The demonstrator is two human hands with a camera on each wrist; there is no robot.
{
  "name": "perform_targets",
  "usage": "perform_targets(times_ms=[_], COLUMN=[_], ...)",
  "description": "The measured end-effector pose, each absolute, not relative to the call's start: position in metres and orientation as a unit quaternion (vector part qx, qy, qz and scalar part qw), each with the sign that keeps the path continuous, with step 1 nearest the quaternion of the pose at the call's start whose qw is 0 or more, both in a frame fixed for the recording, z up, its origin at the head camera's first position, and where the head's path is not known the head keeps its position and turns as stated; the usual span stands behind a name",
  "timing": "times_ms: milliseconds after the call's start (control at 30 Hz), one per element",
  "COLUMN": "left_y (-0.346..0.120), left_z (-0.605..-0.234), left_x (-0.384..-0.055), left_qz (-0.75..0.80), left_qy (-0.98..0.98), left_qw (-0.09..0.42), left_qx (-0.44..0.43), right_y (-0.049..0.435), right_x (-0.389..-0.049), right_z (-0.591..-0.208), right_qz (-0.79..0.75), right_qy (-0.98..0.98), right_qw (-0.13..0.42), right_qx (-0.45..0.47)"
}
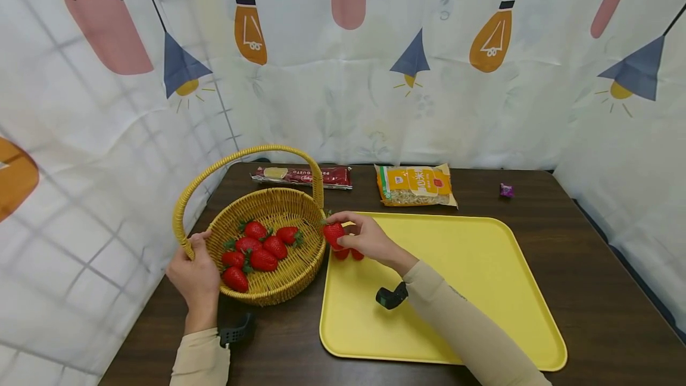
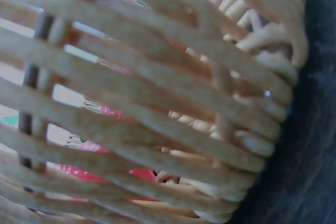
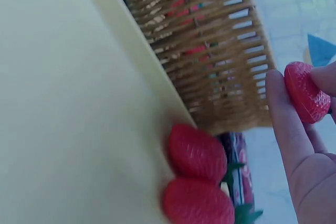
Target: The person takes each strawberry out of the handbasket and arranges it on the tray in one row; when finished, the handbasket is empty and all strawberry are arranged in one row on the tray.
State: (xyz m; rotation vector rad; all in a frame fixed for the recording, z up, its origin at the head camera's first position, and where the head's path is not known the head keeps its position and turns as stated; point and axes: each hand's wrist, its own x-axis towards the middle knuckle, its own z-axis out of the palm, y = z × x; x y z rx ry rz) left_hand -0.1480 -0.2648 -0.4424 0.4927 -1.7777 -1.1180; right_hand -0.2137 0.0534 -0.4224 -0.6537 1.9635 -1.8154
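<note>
A yellow woven basket (image 1: 302, 279) with a tall handle stands at the left of the table, several red strawberries (image 1: 262, 259) lying inside it. My left hand (image 1: 198, 273) grips the basket's left rim by the foot of the handle. Between thumb and fingers, my right hand (image 1: 370, 240) pinches a strawberry (image 3: 304, 92) beside the basket's right rim, above the tray's far left corner. Two more strawberries (image 3: 197, 153) lie on the yellow tray (image 1: 429, 314) below that hand. In the left wrist view the basket's weave (image 2: 131, 87) fills the picture, red showing through its gaps.
Behind the basket lies a dark red snack packet (image 1: 337, 177). A yellow-orange food bag (image 1: 417, 185) rests behind the tray, and a small purple wrapped candy (image 1: 506, 190) lies at the far right. A printed curtain (image 1: 343, 94) hangs along the table's back edge.
</note>
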Motion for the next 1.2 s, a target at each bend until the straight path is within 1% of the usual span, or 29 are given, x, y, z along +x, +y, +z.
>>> perform_targets(times_ms=[233,500,600,900,1033,1133,1200], left_y=[-0.265,-0.265,-0.265,-0.265,-0.265,-0.265,-0.265], left_z=[-0.443,-0.443,-0.442,-0.443,-0.443,-0.442,-0.442], left_x=[-0.148,-0.149,-0.149,-0.148,-0.148,-0.148,-0.148], left_qz=[-0.461,-0.454,-0.456,-0.459,-0.462,-0.466,-0.467], left_qy=[-0.725,-0.727,-0.727,-0.727,-0.727,-0.726,-0.726], left_qw=[0.471,0.474,0.472,0.467,0.464,0.461,0.460], left_qx=[0.197,0.202,0.202,0.206,0.207,0.208,0.208], right_y=[0.076,0.098,0.104,0.120,0.124,0.128,0.131], right_x=[-0.216,-0.218,-0.217,-0.217,-0.209,-0.206,-0.208], right_z=[-0.429,-0.446,-0.454,-0.467,-0.454,-0.451,-0.456], right_qz=[-0.661,-0.652,-0.650,-0.653,-0.646,-0.644,-0.645], right_qy=[0.700,0.728,0.735,0.742,0.752,0.756,0.755], right_qw=[0.176,0.118,0.105,0.084,0.080,0.092,0.100], right_qx=[-0.206,-0.176,-0.161,-0.127,-0.101,-0.077,-0.058])
